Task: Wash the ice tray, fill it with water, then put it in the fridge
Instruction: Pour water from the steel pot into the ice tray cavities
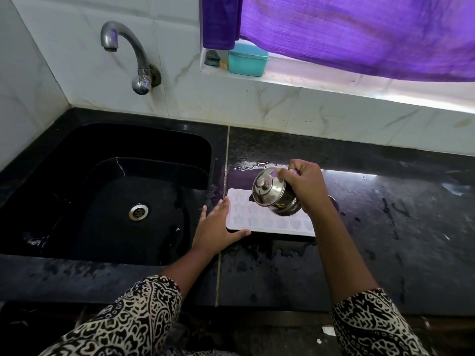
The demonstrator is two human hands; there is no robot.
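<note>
**Spill risk while filling the tray**

The pale ice tray [259,219] lies flat on the black counter [385,227], just right of the sink [128,176], with small shaped cells facing up. A lidded steel pot [272,194] is tilted over its far half, and the right hand [304,186] holds it with fingers curled tightly round the body. The left hand [216,227] has its fingers straight against the tray's left edge and its thumb along the near edge, bracing it rather than gripping it. No stream of water shows, so I cannot tell if pouring has begun.

The main danger is overshoot. The cells look shallow, and too steep a tilt would probably flood them and run onto the counter, where a puddle [257,165] already sits behind the tray. The lid could slip off as the pot tips further. The tray also looks thin and possibly flexible, so once full it may sag and slosh when lifted. The wet counter could let it slide under the bracing hand.
</note>
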